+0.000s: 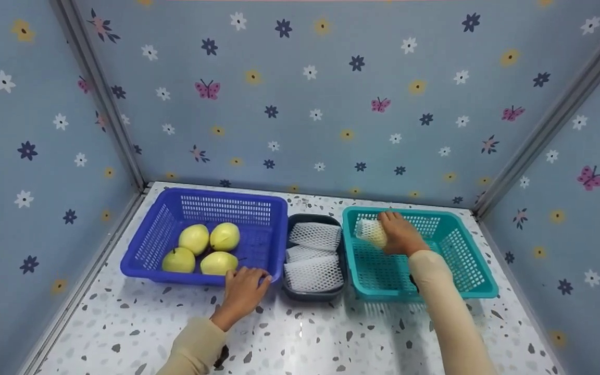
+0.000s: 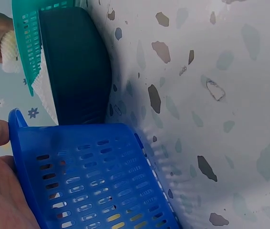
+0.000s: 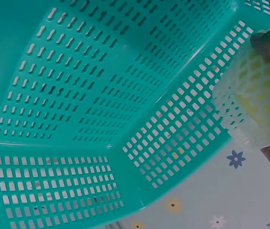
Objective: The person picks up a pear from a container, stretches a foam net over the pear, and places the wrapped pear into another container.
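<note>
– Tan sleeves [image 1: 459, 323] nearest in the head view, reaching over the speckled desk [image 1: 331, 338]. Seeing any progress?

– Some, yeah. Got one netted fruit [image 1: 371, 232] over the far left part of the teal basket [image 1: 378, 271], gripped by the right hand [image 1: 401, 234]. Still to do, at a guess: four bare yellow-green fruits [image 1: 219, 263] in the blue basket [image 1: 258, 245]. Also spotting a few white foam nets [image 1: 314, 273] in the dark tray [image 1: 313, 297], right between both baskets.

– And the left hand [image 1: 245, 291]? Busy too?

– Just curled over the near rim of the blue basket, close to the right corner, not holding any fruit. Check the left wrist view: fingers against the blue lip, dark tray just beyond, white netting poking above the edge.

– Right wrist view any help?

– Yep, best for judging the wrapping. Can see yellow through the netting, with fingers above and below the fruit. Can't tell about contact with the teal plastic, so wouldn't call that one placed yet. Not spotting a second netted fruit, either.
</note>
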Available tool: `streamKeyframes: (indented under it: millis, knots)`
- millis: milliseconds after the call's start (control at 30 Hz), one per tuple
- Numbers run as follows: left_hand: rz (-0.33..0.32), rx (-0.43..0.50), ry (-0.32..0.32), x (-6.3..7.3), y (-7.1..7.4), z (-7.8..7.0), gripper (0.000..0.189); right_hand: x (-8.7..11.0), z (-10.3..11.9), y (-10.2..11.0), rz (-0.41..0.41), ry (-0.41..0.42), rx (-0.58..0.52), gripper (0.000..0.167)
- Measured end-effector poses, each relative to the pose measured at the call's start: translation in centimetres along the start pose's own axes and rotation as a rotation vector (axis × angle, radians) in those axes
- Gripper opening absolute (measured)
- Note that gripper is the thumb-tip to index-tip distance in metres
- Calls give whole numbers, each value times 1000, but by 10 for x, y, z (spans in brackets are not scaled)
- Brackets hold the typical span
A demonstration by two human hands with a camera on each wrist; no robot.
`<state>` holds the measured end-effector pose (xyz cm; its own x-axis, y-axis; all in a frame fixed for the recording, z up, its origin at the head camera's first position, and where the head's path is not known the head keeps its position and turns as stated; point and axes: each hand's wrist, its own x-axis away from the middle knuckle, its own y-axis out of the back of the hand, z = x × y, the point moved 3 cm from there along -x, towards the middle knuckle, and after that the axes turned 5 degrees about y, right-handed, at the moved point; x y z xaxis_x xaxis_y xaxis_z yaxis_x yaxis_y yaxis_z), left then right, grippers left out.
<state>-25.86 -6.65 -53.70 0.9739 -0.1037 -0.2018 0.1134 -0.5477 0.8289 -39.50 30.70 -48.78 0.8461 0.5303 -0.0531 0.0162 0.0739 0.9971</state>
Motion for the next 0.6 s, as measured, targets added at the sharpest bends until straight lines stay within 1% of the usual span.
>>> streamKeyframes:
  millis: [100, 267, 367, 533, 600]
  knots:
    - [-11, -15, -13, 1, 0, 0, 20, -3, 1, -7, 18, 32, 72, 77]
    - [-23, -8, -31, 0, 0, -1, 19, -8, 2, -17, 44, 43, 95, 74]
    - [-20, -6, -31, 1, 0, -2, 19, -10, 2, -23, 69, 7, 69, 73]
    - [-18, -20, -26, 1, -2, -1, 19, -12, 3, -30, 132, -76, -15, 74]
    - [-24, -28, -30, 1, -2, 0, 19, -14, 3, -32, 149, -95, -34, 74]
